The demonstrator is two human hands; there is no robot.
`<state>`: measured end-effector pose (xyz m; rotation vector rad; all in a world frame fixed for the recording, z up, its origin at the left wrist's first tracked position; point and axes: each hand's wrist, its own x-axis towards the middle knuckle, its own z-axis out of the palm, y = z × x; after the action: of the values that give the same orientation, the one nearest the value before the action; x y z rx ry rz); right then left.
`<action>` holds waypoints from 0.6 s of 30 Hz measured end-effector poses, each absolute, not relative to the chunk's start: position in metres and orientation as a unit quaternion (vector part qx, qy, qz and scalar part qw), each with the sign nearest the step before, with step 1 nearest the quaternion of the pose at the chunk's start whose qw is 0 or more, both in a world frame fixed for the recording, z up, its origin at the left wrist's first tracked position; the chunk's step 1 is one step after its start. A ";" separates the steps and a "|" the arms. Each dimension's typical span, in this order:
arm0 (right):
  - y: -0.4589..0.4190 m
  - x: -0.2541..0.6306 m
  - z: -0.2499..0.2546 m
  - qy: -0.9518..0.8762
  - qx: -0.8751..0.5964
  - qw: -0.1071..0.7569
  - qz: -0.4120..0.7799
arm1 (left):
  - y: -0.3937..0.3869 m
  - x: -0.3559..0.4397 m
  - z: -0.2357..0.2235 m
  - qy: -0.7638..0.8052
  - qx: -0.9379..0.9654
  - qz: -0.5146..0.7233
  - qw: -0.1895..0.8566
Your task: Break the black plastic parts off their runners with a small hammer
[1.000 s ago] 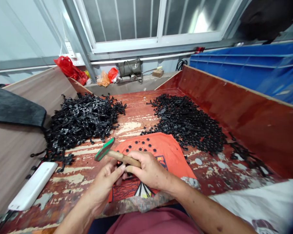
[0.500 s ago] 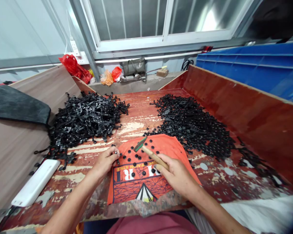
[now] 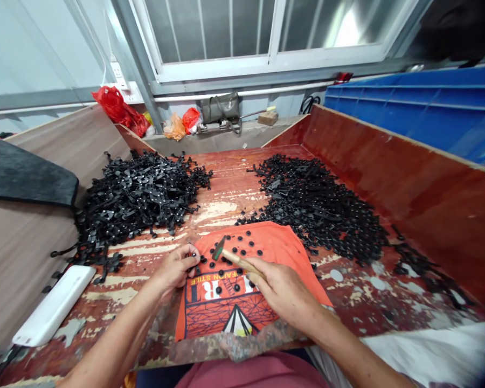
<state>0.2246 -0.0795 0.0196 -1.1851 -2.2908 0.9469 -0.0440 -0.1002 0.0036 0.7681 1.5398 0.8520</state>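
My right hand (image 3: 281, 285) is wrapped round the wooden handle of a small hammer (image 3: 242, 263). The hammer's dark green head hovers over or rests near the far left part of an orange printed cloth (image 3: 283, 242); I cannot tell if it touches anything. At the cloth's left edge, my left hand (image 3: 181, 267) pinches a small black part (image 3: 193, 255), mostly hidden by the fingers. Several round black pieces (image 3: 236, 288) lie scattered on the cloth between the hands.
A heap of black parts (image 3: 141, 194) lies at the left, another black heap (image 3: 319, 205) at the right. A white power bank (image 3: 54, 307) sits by my left arm. Wooden side boards (image 3: 388, 188) border the worn red table (image 3: 222, 183). Beyond the right board stands a blue crate (image 3: 420, 110).
My right hand has moved left with the hammer, bringing its head closer to my left hand. My left hand keeps its pinch in nearly the same place. The view has shifted slightly.
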 end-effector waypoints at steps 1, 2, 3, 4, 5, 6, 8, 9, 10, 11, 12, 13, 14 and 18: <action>-0.080 0.224 0.020 -0.819 -0.420 0.200 0.335 | -0.100 -0.045 0.003 0.653 0.320 0.366 0.581; -0.080 0.223 0.021 -0.821 -0.419 0.202 0.332 | -0.100 -0.046 0.003 0.650 0.315 0.368 0.586; -0.080 0.223 0.022 -0.822 -0.418 0.201 0.332 | -0.100 -0.046 0.003 0.649 0.314 0.369 0.587; -0.081 0.223 0.022 -0.822 -0.417 0.200 0.332 | -0.100 -0.045 0.004 0.649 0.315 0.369 0.585; -0.081 0.222 0.023 -0.822 -0.417 0.200 0.333 | -0.100 -0.044 0.005 0.650 0.318 0.367 0.584; -0.081 0.222 0.023 -0.822 -0.417 0.199 0.333 | -0.101 -0.043 0.006 0.653 0.321 0.366 0.581; -0.080 0.221 0.024 -0.824 -0.413 0.199 0.333 | -0.101 -0.041 0.009 0.658 0.324 0.369 0.571; -0.080 0.221 0.024 -0.825 -0.411 0.199 0.332 | -0.101 -0.040 0.010 0.658 0.325 0.371 0.568; -0.079 0.220 0.024 -0.827 -0.409 0.200 0.330 | -0.102 -0.039 0.010 0.656 0.326 0.374 0.568; -0.079 0.220 0.023 -0.828 -0.408 0.201 0.328 | -0.102 -0.039 0.010 0.653 0.326 0.378 0.569; -0.079 0.220 0.022 -0.828 -0.409 0.201 0.326 | -0.102 -0.039 0.010 0.650 0.326 0.380 0.571; -0.079 0.221 0.021 -0.828 -0.412 0.201 0.324 | -0.102 -0.039 0.010 0.648 0.327 0.381 0.573; -0.079 0.221 0.020 -0.826 -0.415 0.200 0.324 | -0.102 -0.039 0.009 0.649 0.326 0.382 0.572; -0.079 0.224 0.017 -0.821 -0.423 0.196 0.330 | -0.101 -0.040 0.004 0.655 0.339 0.392 0.550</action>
<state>0.2238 -0.0792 0.0166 -1.1841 -2.2993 0.9255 -0.0400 -0.1007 0.0036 0.8025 1.5501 0.9283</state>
